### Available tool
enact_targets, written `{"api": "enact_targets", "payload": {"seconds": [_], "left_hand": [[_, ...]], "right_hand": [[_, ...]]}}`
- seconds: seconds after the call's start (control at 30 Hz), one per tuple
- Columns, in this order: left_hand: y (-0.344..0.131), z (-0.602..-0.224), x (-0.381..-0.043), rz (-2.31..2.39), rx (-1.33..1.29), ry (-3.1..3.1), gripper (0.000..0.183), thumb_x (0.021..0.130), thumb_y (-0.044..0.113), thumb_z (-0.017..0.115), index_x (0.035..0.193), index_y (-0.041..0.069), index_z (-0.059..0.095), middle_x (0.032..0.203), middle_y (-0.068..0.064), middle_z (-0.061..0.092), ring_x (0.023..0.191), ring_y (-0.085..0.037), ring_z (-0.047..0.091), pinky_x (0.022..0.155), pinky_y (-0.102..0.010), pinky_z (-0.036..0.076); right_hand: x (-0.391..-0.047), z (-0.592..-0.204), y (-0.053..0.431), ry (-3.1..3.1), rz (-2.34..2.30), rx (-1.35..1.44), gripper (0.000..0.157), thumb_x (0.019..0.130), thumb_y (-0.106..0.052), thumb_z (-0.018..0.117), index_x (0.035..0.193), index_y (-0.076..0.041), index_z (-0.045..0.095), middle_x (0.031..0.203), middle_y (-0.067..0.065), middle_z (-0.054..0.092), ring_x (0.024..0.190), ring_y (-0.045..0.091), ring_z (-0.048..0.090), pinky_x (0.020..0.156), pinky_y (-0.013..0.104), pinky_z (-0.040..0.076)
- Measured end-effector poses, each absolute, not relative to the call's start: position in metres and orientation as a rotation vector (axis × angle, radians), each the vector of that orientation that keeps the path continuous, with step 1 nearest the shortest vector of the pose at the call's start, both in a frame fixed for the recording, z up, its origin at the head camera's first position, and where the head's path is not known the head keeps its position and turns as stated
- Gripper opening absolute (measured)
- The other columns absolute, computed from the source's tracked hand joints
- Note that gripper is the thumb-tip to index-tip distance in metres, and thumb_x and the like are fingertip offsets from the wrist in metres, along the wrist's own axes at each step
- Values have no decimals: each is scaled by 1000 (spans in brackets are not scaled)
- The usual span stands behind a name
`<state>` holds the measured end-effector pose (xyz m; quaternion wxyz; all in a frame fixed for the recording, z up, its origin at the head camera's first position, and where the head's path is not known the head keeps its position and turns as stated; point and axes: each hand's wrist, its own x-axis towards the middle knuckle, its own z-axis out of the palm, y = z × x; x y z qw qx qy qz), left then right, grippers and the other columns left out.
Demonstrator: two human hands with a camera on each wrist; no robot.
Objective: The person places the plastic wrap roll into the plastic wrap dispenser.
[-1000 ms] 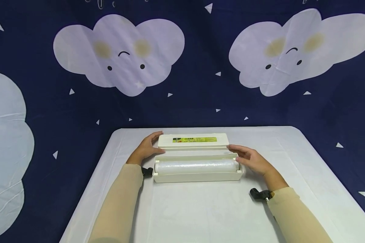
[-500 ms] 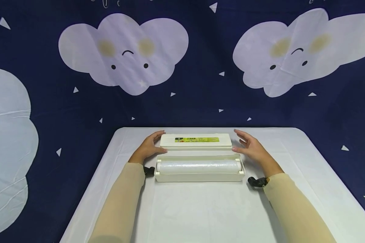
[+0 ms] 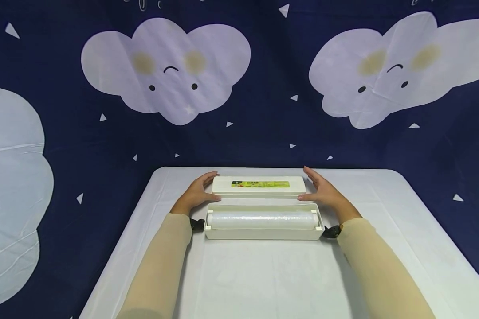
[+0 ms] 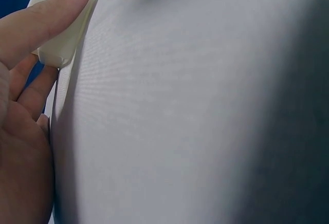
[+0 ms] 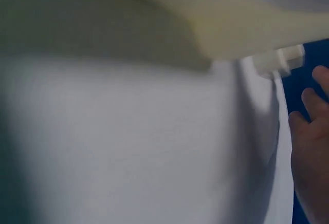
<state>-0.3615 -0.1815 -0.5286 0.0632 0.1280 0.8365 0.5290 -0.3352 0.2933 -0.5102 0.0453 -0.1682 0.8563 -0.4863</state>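
Observation:
A long white box lid (image 3: 259,192) with a yellow-green label lies at the far side of the table. In front of it stands the open white box (image 3: 263,234), which holds a roll of plastic wrap (image 3: 263,218). At the lid's left end my left hand (image 3: 194,193) grips it, the thumb (image 4: 56,16) along its front and the other fingers curled behind. My right hand (image 3: 325,192) is spread at the lid's right end. Its thumb reaches the front corner, while the other fingers stand straight and apart from the lid (image 5: 277,62) in the right wrist view.
A white cloth covers the table (image 3: 263,279). Just beyond its far edge hangs a dark blue curtain (image 3: 271,146) printed with clouds. Black wrist cameras, such as the left one (image 3: 197,225), sit close to both ends of the box.
My right hand has gone from the box's right end to the right end of the lid, its fingers spreading. My left hand stays at the lid's left end.

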Motion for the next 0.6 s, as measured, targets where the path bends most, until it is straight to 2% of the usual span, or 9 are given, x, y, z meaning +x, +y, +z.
{"api": "enact_targets", "payload": {"seconds": [0.27,0.4,0.6], "left_hand": [[-181,-529,-361,1570,344,2525,111,68,2,100,162,15,42,160,-4,48,150,-21,37,123,-38,27],[-181,-528,-361,1565,363,2533,110,68,3,100,162,15,42,161,-4,47,151,-23,37,124,-40,26],[-183,-528,-363,1563,371,2533,110,68,3,99,161,16,43,161,-3,47,151,-23,37,124,-40,27]], "right_hand": [[-339,-516,288,2619,-1398,-468,122,76,-12,97,167,-1,17,171,23,20,157,41,10,126,54,10],[-339,-517,288,2630,-1357,-484,116,78,-14,96,167,-1,21,169,23,24,157,40,12,126,55,11],[-340,-520,287,2593,-1406,-551,112,81,-9,93,165,4,20,169,27,20,157,42,11,126,55,10]]}}
